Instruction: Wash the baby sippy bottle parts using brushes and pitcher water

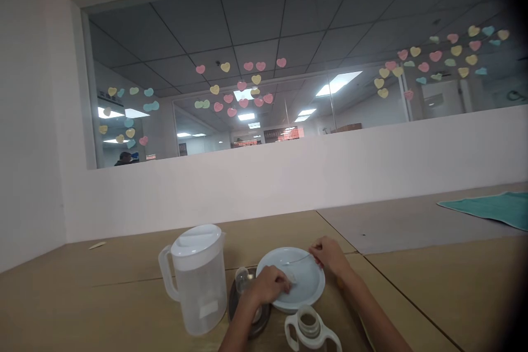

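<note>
A white bowl (305, 292) stands on the table, with both hands over it. My left hand (270, 285) is closed at the bowl's left side, its fingertips on a small translucent piece (292, 277) whose kind I cannot make out. My right hand (328, 256) pinches a thin wire-like stick (297, 260) above the bowl's far right rim; the stick points left across the bowl. In front of the bowl stands an uncapped bottle with two white handles (309, 321). Partly hidden behind my left forearm, a dark round tray (236, 308) holds a clear dome-shaped cap (242, 279).
A translucent lidded pitcher (200, 280) stands left of the tray. Far right lies a teal cloth (490, 208) on a grey mat (396, 231). A small flat scrap (98, 245) is at the back left. Behind the table rises a white wall (247, 184) with a window.
</note>
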### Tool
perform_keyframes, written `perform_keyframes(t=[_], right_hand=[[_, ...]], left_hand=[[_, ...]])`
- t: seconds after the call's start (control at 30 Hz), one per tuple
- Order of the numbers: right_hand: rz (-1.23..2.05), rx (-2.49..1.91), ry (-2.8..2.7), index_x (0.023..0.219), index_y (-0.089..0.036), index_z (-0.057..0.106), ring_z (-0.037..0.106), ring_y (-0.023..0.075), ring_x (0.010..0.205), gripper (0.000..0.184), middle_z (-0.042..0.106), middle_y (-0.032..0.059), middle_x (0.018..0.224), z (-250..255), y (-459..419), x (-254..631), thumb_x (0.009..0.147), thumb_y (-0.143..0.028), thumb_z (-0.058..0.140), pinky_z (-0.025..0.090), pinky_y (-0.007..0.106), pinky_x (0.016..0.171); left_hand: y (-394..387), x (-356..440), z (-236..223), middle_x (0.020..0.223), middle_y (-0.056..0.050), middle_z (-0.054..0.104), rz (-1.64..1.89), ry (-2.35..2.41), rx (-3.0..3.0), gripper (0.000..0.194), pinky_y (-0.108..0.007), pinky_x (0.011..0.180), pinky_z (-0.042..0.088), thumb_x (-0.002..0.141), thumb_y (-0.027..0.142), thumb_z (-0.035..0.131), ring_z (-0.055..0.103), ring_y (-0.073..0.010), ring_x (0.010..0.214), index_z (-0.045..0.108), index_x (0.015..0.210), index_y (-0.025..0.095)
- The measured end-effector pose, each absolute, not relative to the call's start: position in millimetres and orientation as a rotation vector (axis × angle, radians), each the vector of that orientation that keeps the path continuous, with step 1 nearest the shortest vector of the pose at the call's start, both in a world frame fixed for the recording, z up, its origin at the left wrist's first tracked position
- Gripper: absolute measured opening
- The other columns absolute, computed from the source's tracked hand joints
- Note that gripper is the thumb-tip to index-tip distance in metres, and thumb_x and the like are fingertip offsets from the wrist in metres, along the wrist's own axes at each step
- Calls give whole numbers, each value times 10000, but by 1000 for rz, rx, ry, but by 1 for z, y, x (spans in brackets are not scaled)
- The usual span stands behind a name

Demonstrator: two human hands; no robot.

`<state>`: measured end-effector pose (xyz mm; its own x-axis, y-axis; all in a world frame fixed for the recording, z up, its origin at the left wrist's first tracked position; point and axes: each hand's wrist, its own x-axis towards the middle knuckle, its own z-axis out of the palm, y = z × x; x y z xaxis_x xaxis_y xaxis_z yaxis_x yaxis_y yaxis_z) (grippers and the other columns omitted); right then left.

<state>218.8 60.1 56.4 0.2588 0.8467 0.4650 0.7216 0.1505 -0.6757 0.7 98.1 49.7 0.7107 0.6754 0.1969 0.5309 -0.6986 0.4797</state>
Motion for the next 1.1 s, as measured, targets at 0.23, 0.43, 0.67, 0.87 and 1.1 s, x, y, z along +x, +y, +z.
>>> perform_keyframes(t=[0.23, 0.43, 0.67, 0.87, 1.1], right_hand=[[69, -1676, -1463, 447, -178, 553, 525, 143, 525, 166, 600, 31, 523, 53, 57, 223, 607, -144, 578, 287, 244, 513], [115, -1373, -1652, 725, -177, 660, 571, 143, 642, 401, 642, 29, 694, 130, 2, 188, 877, -402, 364, 366, 234, 564], [-143, -1693, -1911, 1011, -237, 615, 584, 196, 835, 256, 607, 51, 975, 179, -97, 126, 762, -183, 582, 368, 257, 619], [-187, -1910, -1960, 998, -236, 587, 601, 190, 792, 330, 593, 45, 966, 178, -100, 125, 725, -52, 567, 271, 248, 525], [-170, -1914, -2049, 868, -184, 608, 597, 186, 763, 165, 615, 52, 893, 171, -86, 134, 769, -87, 518, 247, 264, 530]], left_hand=[[86, 5, 87, 811, -60, 691, 938, 862, 2309, 289, -252, 686, 433, 815, 273, 432, 594, -155, 733, 677, 815, 121], [48, 9, 120, 740, -37, 679, 963, 667, 2207, 233, -231, 636, 421, 795, 278, 500, 583, -146, 695, 678, 790, 127], [12, 9, 140, 671, -8, 635, 908, 540, 2283, 200, -211, 608, 395, 762, 194, 509, 522, -126, 642, 690, 747, 109], [-3, 7, 150, 677, 3, 641, 720, 456, 2359, 238, -194, 634, 388, 735, 98, 466, 514, -119, 673, 703, 729, 121], [0, 6, 146, 716, 16, 669, 568, 519, 2400, 257, -184, 613, 380, 747, 127, 489, 535, -119, 664, 730, 833, 145]])
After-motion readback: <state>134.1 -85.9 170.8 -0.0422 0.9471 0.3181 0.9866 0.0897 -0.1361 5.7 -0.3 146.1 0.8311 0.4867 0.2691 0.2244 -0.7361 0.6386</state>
